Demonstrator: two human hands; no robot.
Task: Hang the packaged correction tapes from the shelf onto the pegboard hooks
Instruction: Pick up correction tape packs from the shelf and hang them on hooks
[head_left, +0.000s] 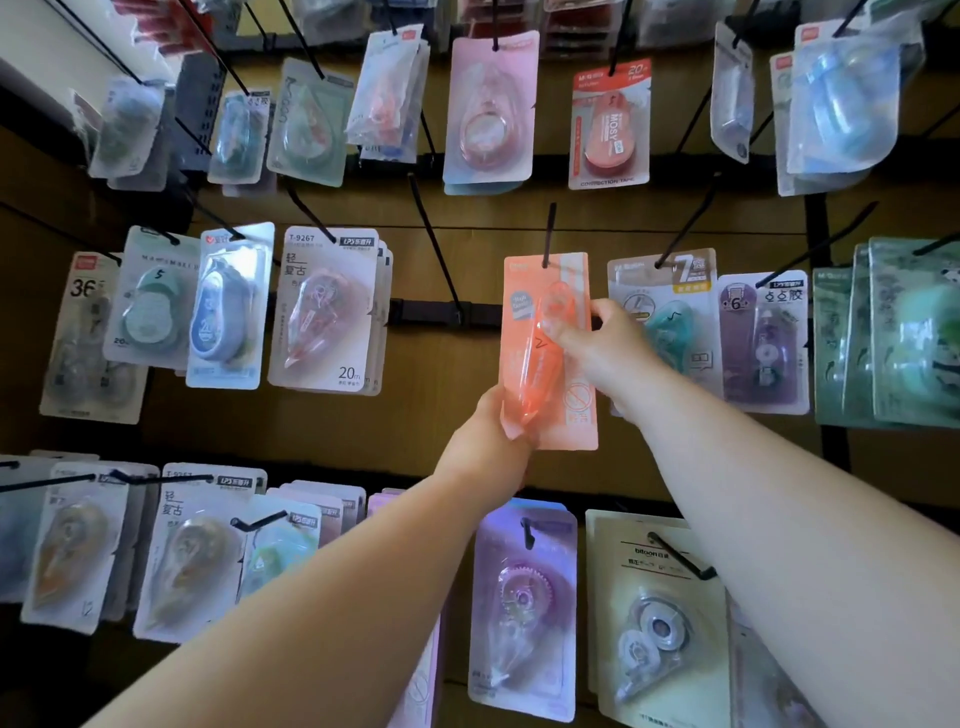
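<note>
An orange packaged correction tape (569, 332) hangs with its top hole on a black pegboard hook (549, 228) in the middle row. My left hand (485, 447) grips the package's lower left corner from below. My right hand (608, 345) holds its right edge, thumb across the clear blister and fingers behind the card. To the left, a bare hook (434, 244) sticks out with nothing on it.
Packaged correction tapes hang all around: a white T-9267 pack (324, 312) at left, a beige pack (662, 296) and a purple pack (761, 343) at right, a violet pack (522, 608) below, a pink pack (491, 109) above. Hooks jut toward me.
</note>
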